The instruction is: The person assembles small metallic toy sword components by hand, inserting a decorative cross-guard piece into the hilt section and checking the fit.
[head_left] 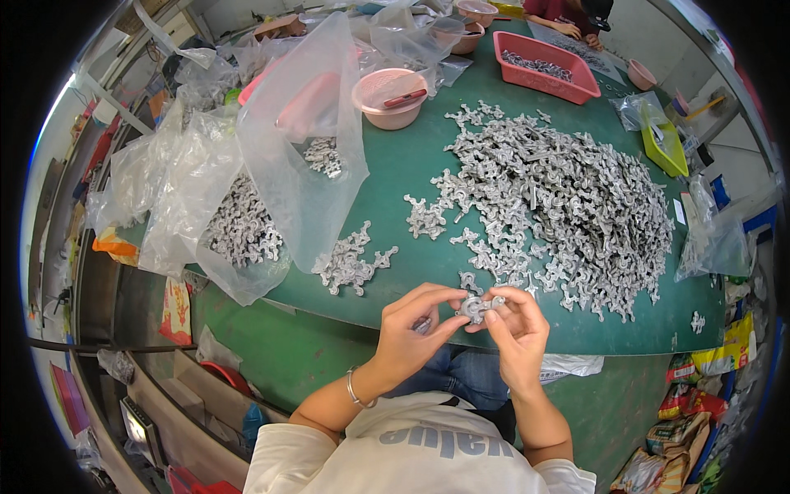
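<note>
Just above the table's near edge, my left hand [421,319] and my right hand [517,323] hold a small grey metal casting [476,308] between their fingertips. A second grey piece [422,326] is partly visible in my left palm, too covered to make out fully. Beyond my hands, a large heap of like castings [576,206] spreads over the green table [387,177]. To the left lies a smaller pile of castings [350,262]. Next to that, more castings [244,226] show in a clear plastic bag [288,189].
A pink bowl [388,107] with a red-handled tool [405,99] stands behind. Farther off are a red tray [547,70] of metal parts and a yellow-green basket [663,148]. Another person's hands [580,34] work at the far edge. Shelves with packets [728,350] line the right.
</note>
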`<action>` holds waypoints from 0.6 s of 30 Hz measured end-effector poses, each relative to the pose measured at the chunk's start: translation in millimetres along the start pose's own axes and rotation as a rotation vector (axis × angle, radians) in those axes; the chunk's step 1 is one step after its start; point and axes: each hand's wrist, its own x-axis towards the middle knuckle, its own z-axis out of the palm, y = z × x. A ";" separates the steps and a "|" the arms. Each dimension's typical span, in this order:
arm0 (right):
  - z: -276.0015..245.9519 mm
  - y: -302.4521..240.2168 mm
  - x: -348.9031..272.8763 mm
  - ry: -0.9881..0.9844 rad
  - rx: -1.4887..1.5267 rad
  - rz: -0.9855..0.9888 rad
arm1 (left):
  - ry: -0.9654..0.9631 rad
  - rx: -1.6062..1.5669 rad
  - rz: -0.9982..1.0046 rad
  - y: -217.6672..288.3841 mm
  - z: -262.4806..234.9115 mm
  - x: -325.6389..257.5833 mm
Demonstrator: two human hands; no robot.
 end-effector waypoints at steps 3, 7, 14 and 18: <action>-3.2 -5.5 -5.0 -0.004 -0.065 -0.022 | 0.003 -0.032 0.024 4.8 -2.2 -0.9; -4.7 -10.3 -8.9 0.009 -0.206 -0.082 | -0.007 -0.052 0.022 9.6 -4.8 -2.8; -2.1 -14.4 -12.4 0.049 -0.227 -0.054 | -0.041 -0.069 -0.008 17.0 -7.8 -3.5; -9.0 -4.8 -10.7 -0.005 -0.208 -0.004 | -0.063 -0.144 -0.039 3.0 -8.3 -7.7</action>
